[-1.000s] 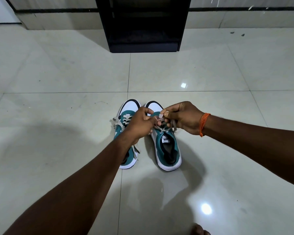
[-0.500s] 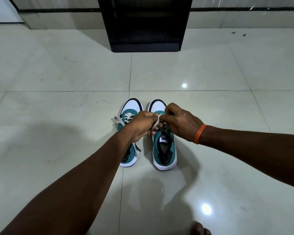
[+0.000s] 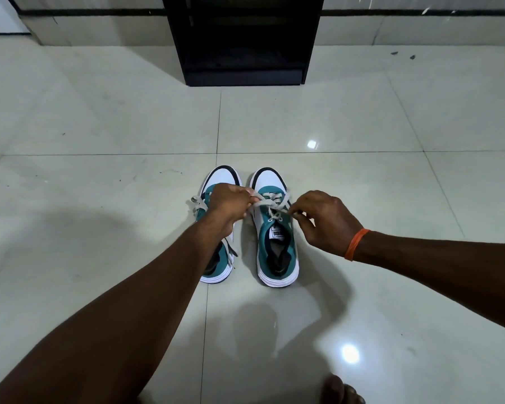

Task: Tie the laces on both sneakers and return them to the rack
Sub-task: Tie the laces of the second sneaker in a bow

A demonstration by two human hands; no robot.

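1. Nearest me, my toes (image 3: 343, 390) poke in at the bottom edge, on the glossy tiled floor (image 3: 99, 141).
2. My left hand (image 3: 228, 204) reaches across the left sneaker (image 3: 220, 176) and is clenched on a strand of the pale lace (image 3: 264, 203) of the right sneaker (image 3: 277, 252), drawing it off to the left.
3. My right hand (image 3: 322, 221), an orange band (image 3: 356, 243) at its wrist, sits just beside the right sneaker's eyelets. Its fingertips (image 3: 295, 212) are pinched at the other end of the same lace, though I cannot tell how firm that pinch is.
4. The lace looks flat, soft and limp. I judge it will slip unless I grip it close to the crossing, and it needs an even pull from both sides to cinch.
5. The two sneakers stand side by side, toes pointing away from me. The left one's lace (image 3: 197, 204) trails loose over its side, so I judge it is not yet tied.
6. The shoes look light, with stiff soles. Hooking the heel collar would be my hold for carrying.
7. Farthest off, the dark rack (image 3: 242, 39) stands against the wall, well apart from the shoes.
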